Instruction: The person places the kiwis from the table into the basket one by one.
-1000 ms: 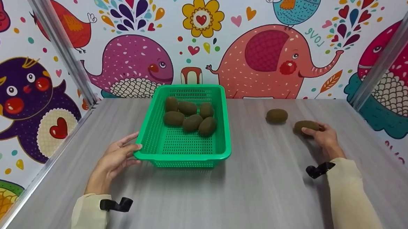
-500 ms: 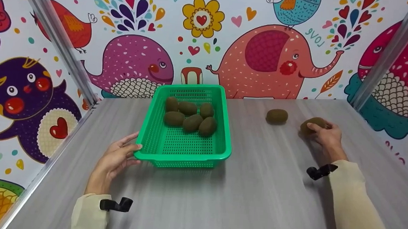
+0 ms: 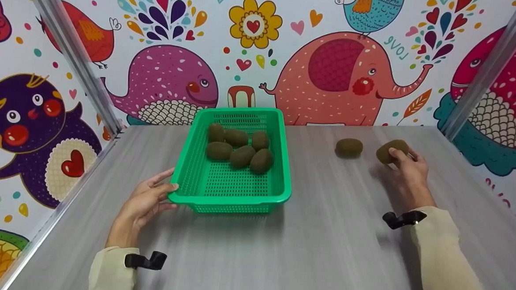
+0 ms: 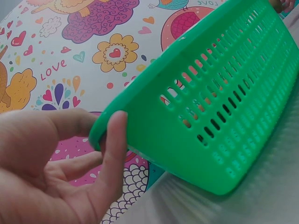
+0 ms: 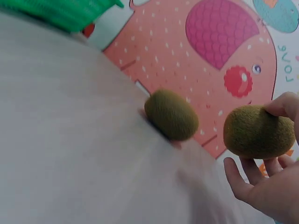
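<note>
My left hand (image 3: 145,201) pinches the near left corner of the green plastic basket (image 3: 228,201), thumb and fingers on its rim. In the left wrist view the thumb and finger (image 4: 117,149) clasp that rim. Several brown kiwis (image 3: 242,156) lie together in the basket's far half. On the right, my right hand (image 3: 411,173) grips a kiwi (image 3: 389,152) between thumb and fingers; in the right wrist view this held kiwi (image 5: 257,133) is raised above the table. A second kiwi (image 3: 349,148) lies on the table just left of it.
The grey wood-grain table (image 3: 315,236) reaches to a back wall (image 3: 253,65) printed with cartoon animals. Metal posts (image 3: 487,73) stand at both back corners. A black wrist camera (image 3: 404,219) sits on each sleeve.
My right hand has lifted its kiwi off the table and tilted it, shifting slightly right and away. The left hand, basket and other kiwis stay in place.
</note>
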Action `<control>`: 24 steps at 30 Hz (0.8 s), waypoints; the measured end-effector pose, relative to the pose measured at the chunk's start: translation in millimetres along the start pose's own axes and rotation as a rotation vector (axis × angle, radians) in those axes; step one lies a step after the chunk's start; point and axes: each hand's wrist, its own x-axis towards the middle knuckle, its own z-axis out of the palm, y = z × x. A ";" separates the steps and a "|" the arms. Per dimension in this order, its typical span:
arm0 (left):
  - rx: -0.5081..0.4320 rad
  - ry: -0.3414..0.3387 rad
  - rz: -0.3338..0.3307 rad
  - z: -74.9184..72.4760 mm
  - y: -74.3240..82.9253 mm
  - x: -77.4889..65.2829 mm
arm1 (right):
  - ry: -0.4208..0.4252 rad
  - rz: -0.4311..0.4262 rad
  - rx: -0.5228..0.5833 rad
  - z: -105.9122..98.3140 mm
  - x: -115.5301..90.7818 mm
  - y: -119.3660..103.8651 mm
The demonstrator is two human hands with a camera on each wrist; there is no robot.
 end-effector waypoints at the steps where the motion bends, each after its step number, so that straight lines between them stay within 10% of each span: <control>1: -0.001 0.000 -0.001 -0.1 0.1 -0.1 | 0.001 0.000 0.009 1.5 -1.3 -0.1; 24: 0.016 0.000 -0.018 -0.8 1.2 0.5 | -0.172 -0.092 0.209 26.5 -32.0 2.3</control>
